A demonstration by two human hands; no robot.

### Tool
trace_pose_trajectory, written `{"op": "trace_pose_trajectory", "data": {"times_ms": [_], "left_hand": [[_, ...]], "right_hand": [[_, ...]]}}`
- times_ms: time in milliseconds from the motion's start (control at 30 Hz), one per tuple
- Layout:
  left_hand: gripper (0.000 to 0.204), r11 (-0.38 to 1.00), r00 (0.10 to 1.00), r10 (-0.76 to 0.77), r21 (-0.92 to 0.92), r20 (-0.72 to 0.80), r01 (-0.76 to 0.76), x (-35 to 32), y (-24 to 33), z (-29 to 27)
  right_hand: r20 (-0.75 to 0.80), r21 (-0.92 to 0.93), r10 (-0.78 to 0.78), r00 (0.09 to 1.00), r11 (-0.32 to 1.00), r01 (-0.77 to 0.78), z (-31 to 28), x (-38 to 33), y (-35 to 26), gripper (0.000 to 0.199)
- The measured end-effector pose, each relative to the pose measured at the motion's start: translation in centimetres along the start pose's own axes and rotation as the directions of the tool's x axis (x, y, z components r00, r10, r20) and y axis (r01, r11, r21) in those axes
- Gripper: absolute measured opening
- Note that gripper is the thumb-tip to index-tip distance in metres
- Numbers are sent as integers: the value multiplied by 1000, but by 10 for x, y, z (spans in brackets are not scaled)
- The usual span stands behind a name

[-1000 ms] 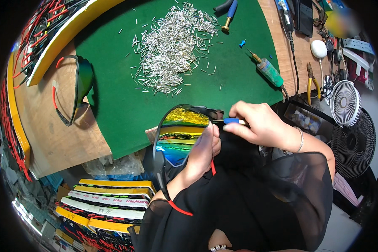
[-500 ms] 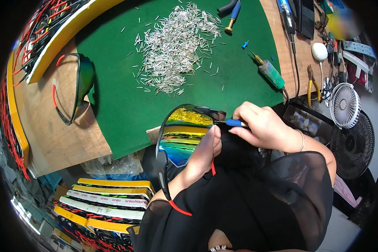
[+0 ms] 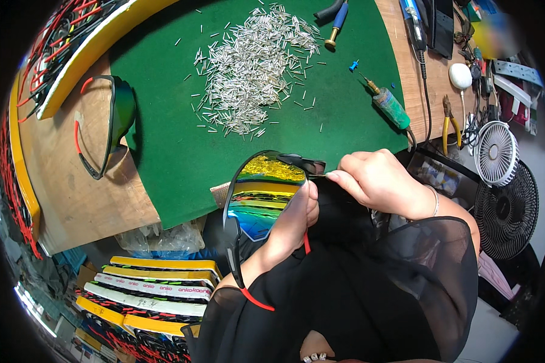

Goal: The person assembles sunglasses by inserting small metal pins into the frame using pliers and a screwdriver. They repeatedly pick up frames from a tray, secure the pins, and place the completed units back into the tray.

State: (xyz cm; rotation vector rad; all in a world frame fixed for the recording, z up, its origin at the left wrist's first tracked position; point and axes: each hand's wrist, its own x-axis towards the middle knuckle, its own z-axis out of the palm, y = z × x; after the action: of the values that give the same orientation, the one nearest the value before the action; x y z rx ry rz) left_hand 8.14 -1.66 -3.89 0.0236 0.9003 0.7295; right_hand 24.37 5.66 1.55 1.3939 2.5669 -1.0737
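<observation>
Your left hand [image 3: 292, 222] grasps the mirrored wraparound sunglasses [image 3: 257, 202], its fingers wrapped about the right side of the frame, while the yellow, green and blue lens faces up. The sunglasses are held just off the near edge of the green mat [image 3: 169, 157], and one red-tipped temple [image 3: 257, 299] extends toward you along your left forearm. Your right hand [image 3: 384, 184] is close beside the hinge end of the frame, with thumb and index finger brought together there; you cannot tell from this view what those fingers grip, if anything. Farther out, a pile of small silver metal pins [image 3: 245, 78] lies spread on the mat. To its left, a second pair of sunglasses [image 3: 121, 115] straddles the mat's edge and the wooden surface [image 3: 85, 212]. To the pile's right lie a green-handled corded tool [image 3: 390, 109] and, farther away, a blue-handled tool [image 3: 339, 21]. Yellow-handled pliers [image 3: 448, 124] rest near the right edge.
</observation>
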Motion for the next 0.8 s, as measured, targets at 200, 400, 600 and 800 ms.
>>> {"op": "trace_pose_trajectory", "data": {"times_ms": [200, 400, 600, 800], "left_hand": [[34, 1000, 1000, 1, 5, -21, 0, 0, 0, 0], [34, 1000, 1000, -7, -4, 6, 7, -1, 2, 1], [34, 1000, 1000, -13, -19, -4, 12, 0, 1, 1], [33, 1000, 1000, 3, -4, 9, -3, 0, -1, -3]], "right_hand": [[-101, 96, -79, 992, 991, 89, 3, -3, -1, 25], [-16, -25, -80, 997, 997, 80, -2, -3, -3, 23], [247, -93, 50, 968, 995, -28, -4, -4, -1, 26], [-66, 108, -43, 997, 993, 50, -6, 0, -8, 23]]}}
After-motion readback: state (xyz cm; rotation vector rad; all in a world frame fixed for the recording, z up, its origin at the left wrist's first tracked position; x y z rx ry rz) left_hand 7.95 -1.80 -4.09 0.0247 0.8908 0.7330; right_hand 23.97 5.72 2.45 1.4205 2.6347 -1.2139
